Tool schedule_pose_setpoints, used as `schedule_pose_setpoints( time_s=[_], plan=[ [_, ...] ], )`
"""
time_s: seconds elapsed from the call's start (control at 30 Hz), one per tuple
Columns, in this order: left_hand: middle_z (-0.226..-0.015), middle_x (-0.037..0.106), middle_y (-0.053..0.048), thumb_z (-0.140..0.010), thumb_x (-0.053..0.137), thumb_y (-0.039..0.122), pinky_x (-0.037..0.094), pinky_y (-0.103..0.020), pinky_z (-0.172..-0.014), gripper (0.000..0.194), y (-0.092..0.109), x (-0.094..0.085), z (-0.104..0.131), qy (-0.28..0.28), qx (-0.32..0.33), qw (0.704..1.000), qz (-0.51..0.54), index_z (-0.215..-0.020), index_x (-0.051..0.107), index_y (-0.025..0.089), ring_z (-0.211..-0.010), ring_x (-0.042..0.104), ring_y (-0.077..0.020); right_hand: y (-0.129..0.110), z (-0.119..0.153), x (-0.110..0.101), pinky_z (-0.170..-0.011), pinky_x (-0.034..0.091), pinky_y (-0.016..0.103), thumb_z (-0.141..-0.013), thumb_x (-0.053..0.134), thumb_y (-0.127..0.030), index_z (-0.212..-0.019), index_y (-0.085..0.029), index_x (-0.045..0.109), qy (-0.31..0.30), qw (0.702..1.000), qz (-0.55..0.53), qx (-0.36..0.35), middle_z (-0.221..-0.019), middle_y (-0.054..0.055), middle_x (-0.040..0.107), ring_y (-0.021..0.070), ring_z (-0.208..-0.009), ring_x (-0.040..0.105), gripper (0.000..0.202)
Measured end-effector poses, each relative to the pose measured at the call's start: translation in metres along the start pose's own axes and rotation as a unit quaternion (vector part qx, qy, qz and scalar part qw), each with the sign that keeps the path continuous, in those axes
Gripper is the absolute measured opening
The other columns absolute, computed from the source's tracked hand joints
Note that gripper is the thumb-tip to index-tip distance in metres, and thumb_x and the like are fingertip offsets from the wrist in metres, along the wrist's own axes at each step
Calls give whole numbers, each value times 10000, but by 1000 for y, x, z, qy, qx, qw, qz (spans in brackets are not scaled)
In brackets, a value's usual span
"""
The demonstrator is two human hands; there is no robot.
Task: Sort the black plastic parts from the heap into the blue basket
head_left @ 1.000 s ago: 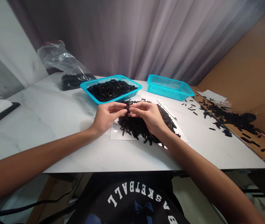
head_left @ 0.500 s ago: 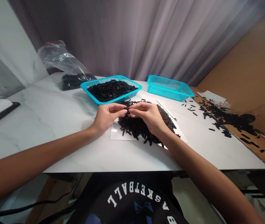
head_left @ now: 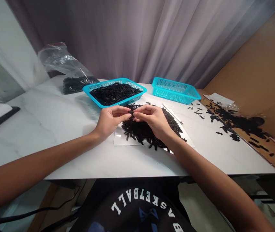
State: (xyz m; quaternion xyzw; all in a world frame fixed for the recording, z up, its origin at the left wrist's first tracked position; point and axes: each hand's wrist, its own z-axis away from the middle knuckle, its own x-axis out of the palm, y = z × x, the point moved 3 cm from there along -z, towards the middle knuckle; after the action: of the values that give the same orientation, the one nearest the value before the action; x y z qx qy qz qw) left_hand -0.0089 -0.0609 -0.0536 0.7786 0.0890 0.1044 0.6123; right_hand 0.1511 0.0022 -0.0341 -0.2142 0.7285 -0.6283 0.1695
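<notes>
We hold a small black slender piece with a dull dark surface (head_left: 132, 113) between our two hands, right over the far left part of a heap of similar pieces. Our left hand (head_left: 109, 121) pinches it with thumb and fingertips from one side, and our right hand (head_left: 155, 120) grips it the same way from the other, so the fingertips of both nearly meet. Most of the piece is hidden by our fingers, and we cannot tell its full outline, or whether it is one piece or several.

The loose heap of thin, elongated black pieces (head_left: 142, 132) lies below, many with rounded ends, jumbled at all angles, a few catching a faint shine. It rests on a glossy white rectangular sheet (head_left: 119, 140) on our white marble-patterned desk (head_left: 62, 138), a few pieces poking past the sheet's near edge.

Just beyond our left hand stands a bright blue perforated plastic basket (head_left: 91, 95), piled with more black pieces; to its right is a second blue perforated plastic basket (head_left: 173, 96). At the far left we see a clear crumpled plastic bag (head_left: 67, 66) with black contents, and on the right scattered black pieces (head_left: 246, 124) spread from the desk onto brown cardboard (head_left: 256, 83)
</notes>
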Motion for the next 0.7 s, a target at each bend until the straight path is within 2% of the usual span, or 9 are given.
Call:
schedule_pose_setpoints(
  time_s=[0.3, 0.7],
  plan=[
    [-840, 753, -33, -612, 892, 309, 577, -328, -824, 433, 0, 0, -1, 14, -36, 999, 15, -975, 697, 176, -798, 704, -174, 2, 0, 0, -705, 553, 297, -618, 871, -315, -752, -160, 723, 2, 1000, 2, 0, -700, 29, 723, 152, -668, 682, 253],
    [-799, 741, -27, -614, 881, 328, 567, -320, -746, 405, 0, -1, -1, 6, -15, 1000, -27, -929, 674, 181, -767, 698, -184, 3, -1, -2, -712, 509, 288, -633, 860, -334, -710, -169, 716, -8, 998, 52, -22, -758, 35, 732, 147, -701, 653, 233]
  ],
)
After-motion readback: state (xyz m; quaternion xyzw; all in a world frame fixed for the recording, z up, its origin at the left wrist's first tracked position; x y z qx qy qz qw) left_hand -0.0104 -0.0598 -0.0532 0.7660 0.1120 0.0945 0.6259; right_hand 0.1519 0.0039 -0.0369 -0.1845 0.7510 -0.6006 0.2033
